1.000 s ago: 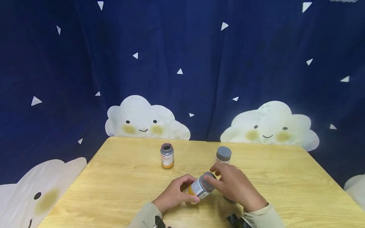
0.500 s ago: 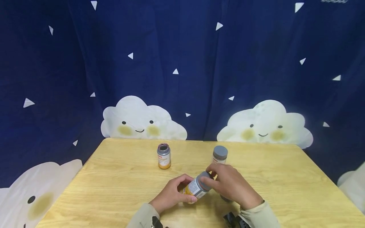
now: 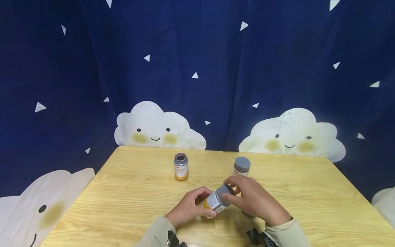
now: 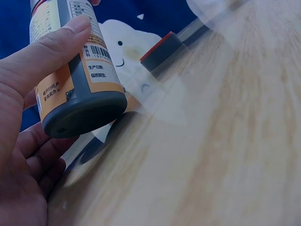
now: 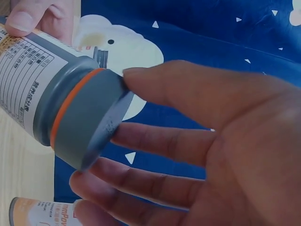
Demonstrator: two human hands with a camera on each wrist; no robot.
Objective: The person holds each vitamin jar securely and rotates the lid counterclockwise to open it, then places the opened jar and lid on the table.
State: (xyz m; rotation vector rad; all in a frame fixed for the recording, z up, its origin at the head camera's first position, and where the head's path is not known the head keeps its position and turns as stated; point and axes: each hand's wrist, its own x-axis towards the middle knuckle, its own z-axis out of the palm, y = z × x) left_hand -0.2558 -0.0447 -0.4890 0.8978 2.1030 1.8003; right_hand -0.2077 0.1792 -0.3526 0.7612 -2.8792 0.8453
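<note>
Bottle [image 3: 213, 201] right between the two hands, and from the head view it's tilted, capped end up toward the right fingers. The left hand [image 3: 189, 207] grips its body, thumb on the near side, fingers round the far side. Over at the top end, the right hand [image 3: 254, 199] pinches the grey cap [image 3: 221, 190] between thumb and forefinger. Just beyond the right knuckles, a second bottle [image 3: 242, 164] stands upright, lid on, lower part hidden. Farther out past the left fingertips, an uncovered jar [image 3: 181, 169] stands upright on the wooden table [image 3: 139, 192], its mouth stained dark. Past all the fingers hangs a blue curtain [image 3: 166, 41] with smiling clouds.

Across to the left wrist: thumb flat on the label, close by the barcode, other fingers bent behind and below, the dark base jutting between them. Out ahead of the thumb, a loose lid [image 4: 162, 54] with a red rim.

Right wrist now: thumb tip on the cap's edge, orange ring just below, and the lower fingers spread underneath; whether each one touches, I can't tell. Beyond the thumb tip, the jar's neck peeps out; beside the lowest fingertips, the second bottle's orange-and-white label.
</note>
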